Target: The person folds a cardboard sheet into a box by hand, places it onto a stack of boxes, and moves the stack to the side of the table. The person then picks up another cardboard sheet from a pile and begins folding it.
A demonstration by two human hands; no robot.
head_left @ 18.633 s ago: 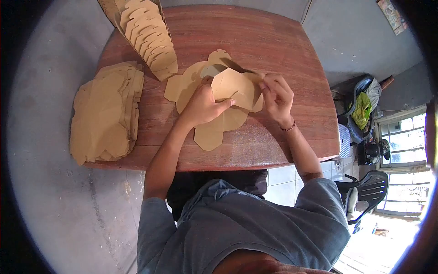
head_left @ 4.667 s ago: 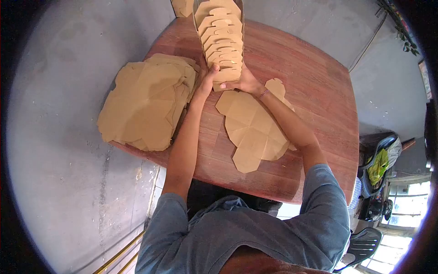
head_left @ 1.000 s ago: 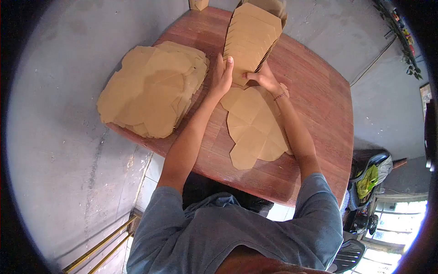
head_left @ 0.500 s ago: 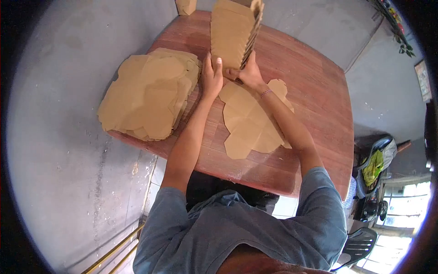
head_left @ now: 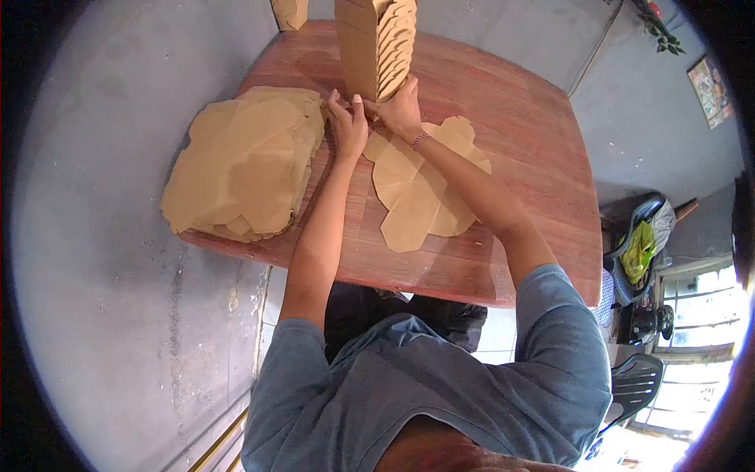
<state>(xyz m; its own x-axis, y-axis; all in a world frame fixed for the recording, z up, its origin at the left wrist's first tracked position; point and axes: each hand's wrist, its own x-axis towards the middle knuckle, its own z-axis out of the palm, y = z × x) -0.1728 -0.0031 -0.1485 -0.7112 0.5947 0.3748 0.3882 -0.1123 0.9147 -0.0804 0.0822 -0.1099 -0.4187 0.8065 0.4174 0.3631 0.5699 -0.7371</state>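
A tall stack of nested, folded brown cardboard boxes (head_left: 360, 51) stands at the far side of the table, its layered edges facing right. My right hand (head_left: 403, 112) grips the stack's lower right corner, some fingers hidden by it. Close to the stack's lower left, my left hand (head_left: 348, 130) is open, thumb and fingers apart; whether the thumb touches the cardboard I cannot tell. Beneath my right forearm lies one flat, creased cardboard blank (head_left: 409, 204). A thick pile of similar flat blanks (head_left: 236, 165) rests left of my left arm.
The reddish wooden table (head_left: 535, 197) meets grey walls at its left and back. Another folded cardboard piece (head_left: 290, 14) is at the far left corner. Right of the table are a chair holding bags (head_left: 641, 250) and a dark plastic chair (head_left: 635, 385).
The stack has turned so that its layered side shows more. My left hand has come away from its front face, fingers spreading. The view has shifted slightly.
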